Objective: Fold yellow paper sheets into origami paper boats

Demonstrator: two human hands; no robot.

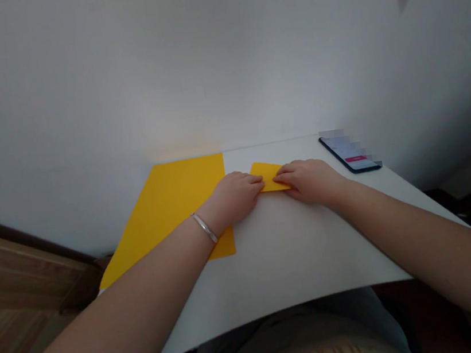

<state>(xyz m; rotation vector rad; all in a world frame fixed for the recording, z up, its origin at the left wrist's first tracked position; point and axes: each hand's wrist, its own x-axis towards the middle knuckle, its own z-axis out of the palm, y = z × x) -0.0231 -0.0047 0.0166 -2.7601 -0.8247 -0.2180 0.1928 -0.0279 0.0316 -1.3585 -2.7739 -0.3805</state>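
A small folded piece of yellow paper (268,177) lies on the white table between my two hands. My left hand (238,194) has its fingers closed together at the paper's left end, with the thumb side hidden beneath. At the right end, my right hand (307,178) pinches the paper, its fingertips resting on top. Both hands are low against the tabletop. A silver bracelet (204,227) circles my left wrist. Beneath my left forearm is a large flat yellow sheet (169,197), partly covered by the arm.
The white table (297,249) meets a pale wall (213,75) at the back. A phone (347,153) with its screen lit lies at the back right, near the table's edge. Brown wooden furniture (18,274) stands at the left.
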